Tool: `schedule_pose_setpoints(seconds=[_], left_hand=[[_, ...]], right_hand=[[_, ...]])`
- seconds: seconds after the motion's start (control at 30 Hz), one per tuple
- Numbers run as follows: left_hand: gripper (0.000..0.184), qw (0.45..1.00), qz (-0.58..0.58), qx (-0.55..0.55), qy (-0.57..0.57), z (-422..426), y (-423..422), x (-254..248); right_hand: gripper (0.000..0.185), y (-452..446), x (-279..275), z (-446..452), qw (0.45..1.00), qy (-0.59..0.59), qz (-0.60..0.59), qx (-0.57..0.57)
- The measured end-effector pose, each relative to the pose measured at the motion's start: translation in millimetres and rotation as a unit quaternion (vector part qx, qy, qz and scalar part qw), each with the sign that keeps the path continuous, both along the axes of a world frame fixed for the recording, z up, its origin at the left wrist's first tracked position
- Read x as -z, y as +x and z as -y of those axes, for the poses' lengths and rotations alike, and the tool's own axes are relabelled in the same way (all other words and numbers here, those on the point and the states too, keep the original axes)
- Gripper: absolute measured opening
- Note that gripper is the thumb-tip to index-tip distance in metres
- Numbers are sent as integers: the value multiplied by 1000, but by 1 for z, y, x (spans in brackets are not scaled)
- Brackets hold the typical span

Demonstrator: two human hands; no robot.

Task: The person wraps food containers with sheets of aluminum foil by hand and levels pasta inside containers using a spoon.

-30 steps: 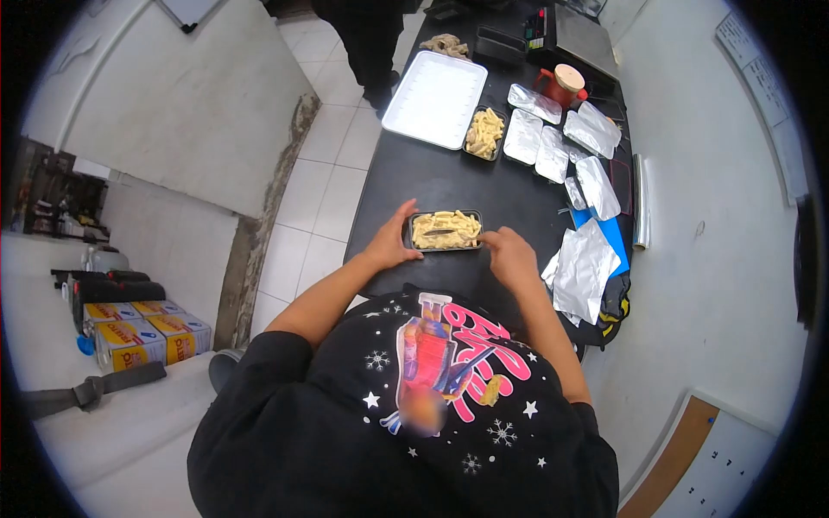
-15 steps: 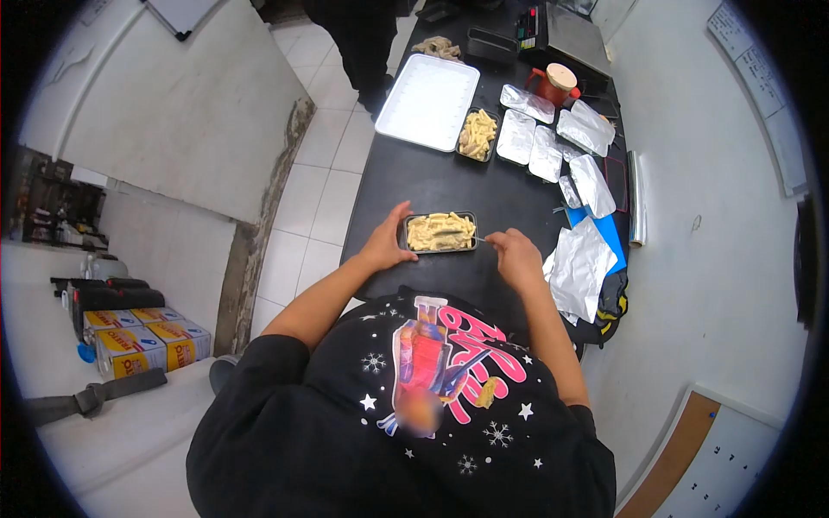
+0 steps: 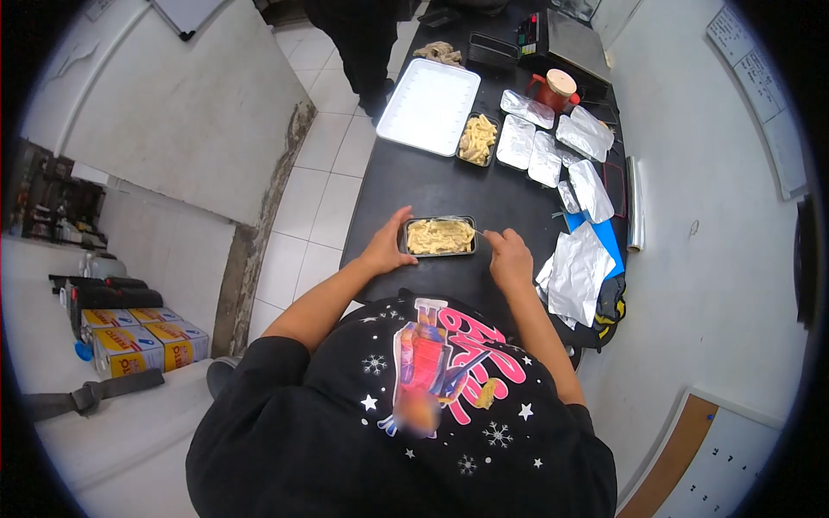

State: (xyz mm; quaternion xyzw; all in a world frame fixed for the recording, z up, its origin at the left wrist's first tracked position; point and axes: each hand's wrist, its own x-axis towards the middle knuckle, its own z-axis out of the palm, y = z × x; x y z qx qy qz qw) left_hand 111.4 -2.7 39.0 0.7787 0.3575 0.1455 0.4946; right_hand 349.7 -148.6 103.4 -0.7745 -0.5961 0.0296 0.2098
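Note:
A small dark rectangular tray [image 3: 440, 253] filled with creamy yellow pasta [image 3: 439, 236] sits on the black table in front of me. My left hand [image 3: 384, 248] grips its left end, thumb at the near corner and fingers at the far one. At the right end, my right hand [image 3: 509, 256] pinches the handle of a thin metal utensil [image 3: 480, 233] that looks like a spoon. Its tip reaches the pasta's right side and is hard to make out. Farther up the table stands a second tray of pasta [image 3: 477, 140], uncovered.
A white plastic tray [image 3: 429, 105] lies at the table's left edge. Several foil-covered trays [image 3: 516, 141] stand at the right, near a red container [image 3: 553, 91] and a scale [image 3: 566, 43]. Loose foil sheets [image 3: 579, 272] lie by my right arm. Another person's dark-clothed legs [image 3: 354, 43] show beyond.
The utensil, lying across the pasta before, has shifted right toward the tray's end. The pasta's top looks more even. My left hand has stayed on the tray.

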Motion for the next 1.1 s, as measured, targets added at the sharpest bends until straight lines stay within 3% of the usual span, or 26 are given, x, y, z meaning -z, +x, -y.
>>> schedule_pose_setpoints(seconds=[0.53,0.73,1.1], left_hand=[[115,1000,-10,3,4,-2,1,-2],[111,1000,-5,-2,7,-1,0,-2],[116,1000,-5,1,4,-1,0,0]], right_hand=[[27,5,17,17,999,-16,19,32],[26,3,2,21,998,-1,-44,43],[25,-16,8,1,998,-21,-48,-17]])
